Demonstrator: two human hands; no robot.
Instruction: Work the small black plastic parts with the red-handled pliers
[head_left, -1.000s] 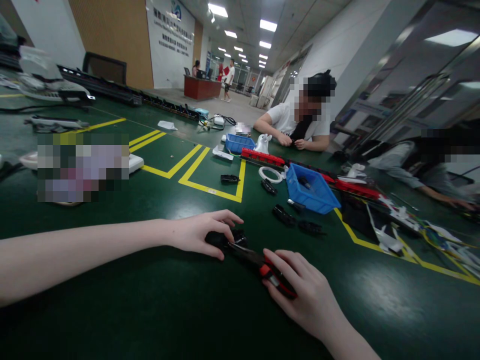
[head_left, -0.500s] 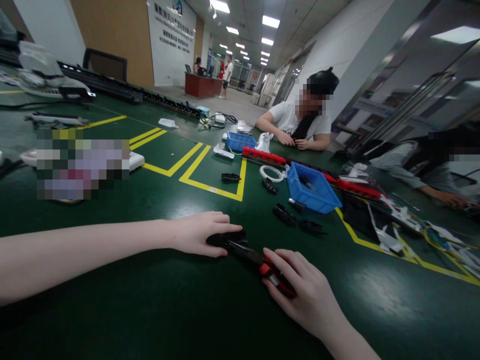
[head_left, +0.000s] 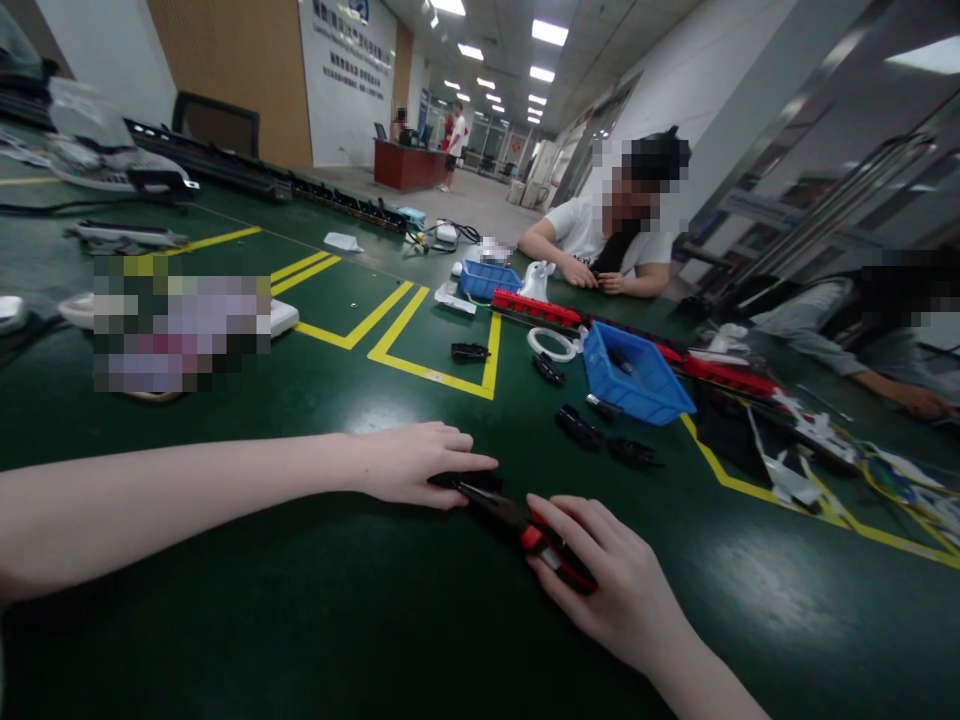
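My left hand is closed on a small black plastic part, pressing it near the green tabletop; the fingers cover much of it. In my right hand is a pair of long-nose pliers with red and black handles. The pliers' jaws point left and meet the black part; whether they grip it I cannot tell. Similar black parts lie beyond my hands: one and another in front of the blue bin, and one inside a yellow-taped outline.
A blue bin with a dark piece inside stands ahead to the right, beside a white coil. Behind it runs a red and black rail. A person sits across the table. Tangled wires lie at right.
The view has shifted slightly, so the scene sits a little further right. The pliers stay at the black part, with their jaws now looking more closed. Both hands keep their holds.
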